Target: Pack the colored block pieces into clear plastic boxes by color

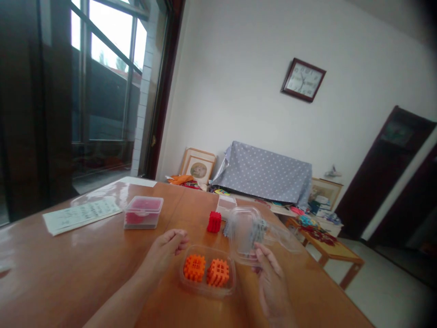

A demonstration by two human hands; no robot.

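Note:
My right hand (271,280) pinches the lower edge of a clear plastic lid (244,255), tilted up above the table. In front of me sits a clear plastic container (208,292) with two orange lattice blocks inside, one on the left (194,268) and one on the right (217,272). At the container's upper left hovers my left hand (169,243), its fingers curled in and nothing showing in them. A red block (214,222) stands beyond the container. Grey pieces (256,231) show partly through and beside the lid.
On the wooden table (102,264) at left are a lidded clear box (143,213) with pink contents and printed sheets (82,215). A white box (226,205) stands behind the red block. Another clear plastic piece (287,237) lies at right. Beyond the edge stands a low wooden bench (327,249).

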